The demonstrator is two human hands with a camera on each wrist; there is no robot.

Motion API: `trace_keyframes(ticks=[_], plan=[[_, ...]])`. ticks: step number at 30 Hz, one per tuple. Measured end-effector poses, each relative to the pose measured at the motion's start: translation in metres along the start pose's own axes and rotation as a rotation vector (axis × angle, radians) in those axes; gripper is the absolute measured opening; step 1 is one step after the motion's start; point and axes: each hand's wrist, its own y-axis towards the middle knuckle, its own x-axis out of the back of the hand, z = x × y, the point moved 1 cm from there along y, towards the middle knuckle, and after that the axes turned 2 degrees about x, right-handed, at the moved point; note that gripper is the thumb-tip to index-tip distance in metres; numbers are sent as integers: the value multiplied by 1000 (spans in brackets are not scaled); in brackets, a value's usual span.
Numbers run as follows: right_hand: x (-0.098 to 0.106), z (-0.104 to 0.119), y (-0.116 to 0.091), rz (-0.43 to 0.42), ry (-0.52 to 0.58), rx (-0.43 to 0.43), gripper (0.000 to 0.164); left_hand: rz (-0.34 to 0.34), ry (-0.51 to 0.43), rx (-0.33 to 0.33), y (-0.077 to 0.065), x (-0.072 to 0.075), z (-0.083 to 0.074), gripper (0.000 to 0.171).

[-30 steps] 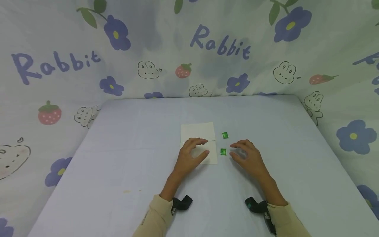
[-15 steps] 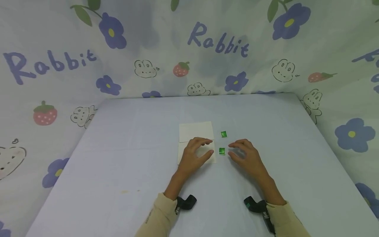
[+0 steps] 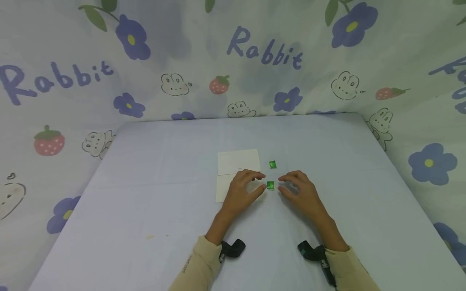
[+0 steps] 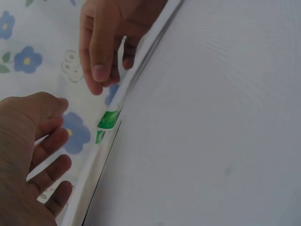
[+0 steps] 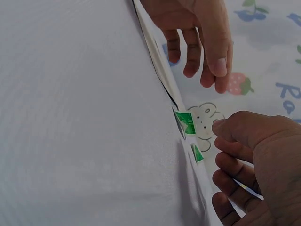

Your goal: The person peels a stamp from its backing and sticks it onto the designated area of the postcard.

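Two small green squares with pale edges lie on the white table: the nearer green square (image 3: 270, 185) sits between the two hands, the farther green square (image 3: 272, 164) a little behind it. My left hand (image 3: 243, 192) hovers over the folded cream sheet (image 3: 238, 161), its thumb tip close to the nearer square. To the right of that square is my right hand (image 3: 300, 192), fingers loosely bent and thumb apart from them. Neither hand holds anything. In the right wrist view, the nearer green square (image 5: 186, 123) looks slightly curved. Part of the sheet is hidden under the left hand.
The white-covered table (image 3: 164, 161) reaches back to a hanging cloth (image 3: 204, 52) printed with rabbits, flowers and strawberries. A black wrist camera (image 3: 233, 248) sits at the left sleeve, another black wrist camera (image 3: 311, 251) at the right.
My left hand has moved right, off the sheet's middle toward the nearer green square. The right hand has barely moved. The whole view has shifted slightly left.
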Motion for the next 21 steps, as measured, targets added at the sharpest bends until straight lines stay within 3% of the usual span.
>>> trace_keyframes(ticks=[9, 21], plan=[[0, -4, 0, -3, -5, 19, 25, 9, 41, 27, 3, -8, 1, 23], [1, -4, 0, -1, -16, 20, 24, 8, 111, -6, 8, -18, -2, 20]])
